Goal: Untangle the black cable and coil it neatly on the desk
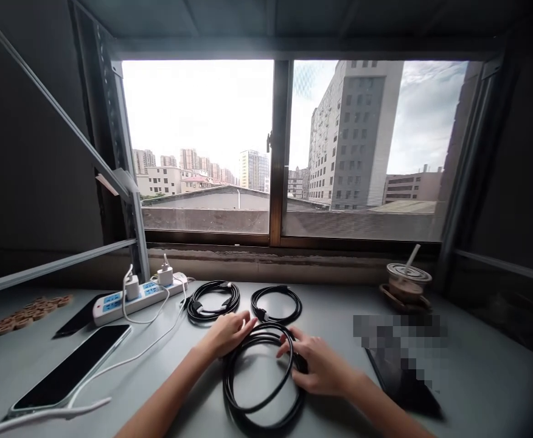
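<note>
Both hands, left hand point(227, 333) and right hand point(323, 366), rest loosely on the big cable coil point(261, 377), neither grip closed. Its loose loops could spring apart and snag the smaller coil point(276, 304) just beyond.

On a grey surface point(476, 377) below a wide window looking onto city buildings, two bare hands rest on a large loose coil of black cable point(261, 380): the left hand point(227, 333) lies on its upper left edge, the right hand point(319, 365) covers its right side with fingers curled over the strands. Just beyond lie two smaller tied coils of black cable point(213, 299) point(276, 304), side by side. To the left sit a white power strip with blue sockets point(139, 297) holding two white chargers, and a black-screened smartphone point(72, 374); far right stands a lidded plastic cup with a straw point(407, 281).
</note>
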